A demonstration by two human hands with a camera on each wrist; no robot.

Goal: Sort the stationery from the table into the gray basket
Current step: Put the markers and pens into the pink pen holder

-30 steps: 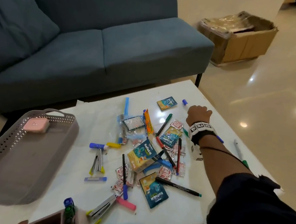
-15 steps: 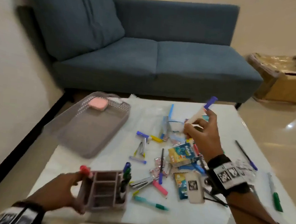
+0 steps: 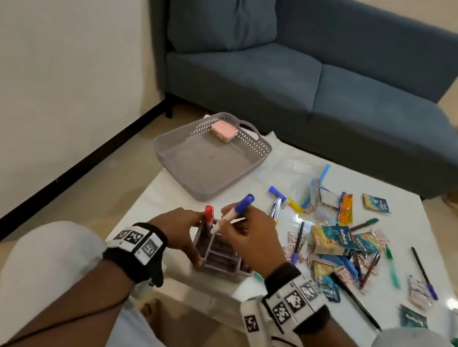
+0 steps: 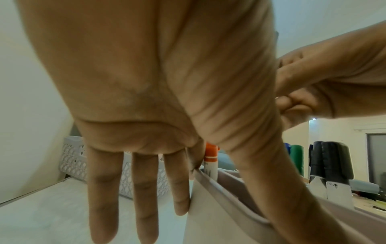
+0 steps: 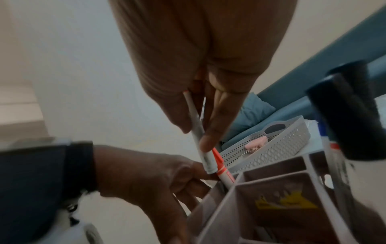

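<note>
My right hand (image 3: 227, 223) pinches a white marker with a blue cap (image 3: 240, 206), tilted, its lower end at the top of a gray pen organizer (image 3: 222, 256). In the right wrist view the marker barrel (image 5: 197, 130) touches a red-capped marker (image 5: 221, 170) standing in the corner compartment. My left hand (image 3: 189, 225) holds the organizer's left wall (image 4: 219, 214), with fingers (image 4: 104, 189) straight down the outside and the thumb along the rim. The gray basket (image 3: 213, 155) sits behind the organizer, with a pink item (image 3: 224, 131) at its far end.
Pens, markers, packets and clips lie scattered over the right half of the white table (image 3: 164, 192). Black markers (image 4: 330, 165) and a green one (image 4: 296, 156) stand in the organizer's other side. A blue sofa (image 3: 314, 83) stands behind the table. My knees are at its near edge.
My right hand took the blue-capped marker from the far side of the table and brought it to the organizer. My left hand now holds the organizer at the near edge. The view swung left.
</note>
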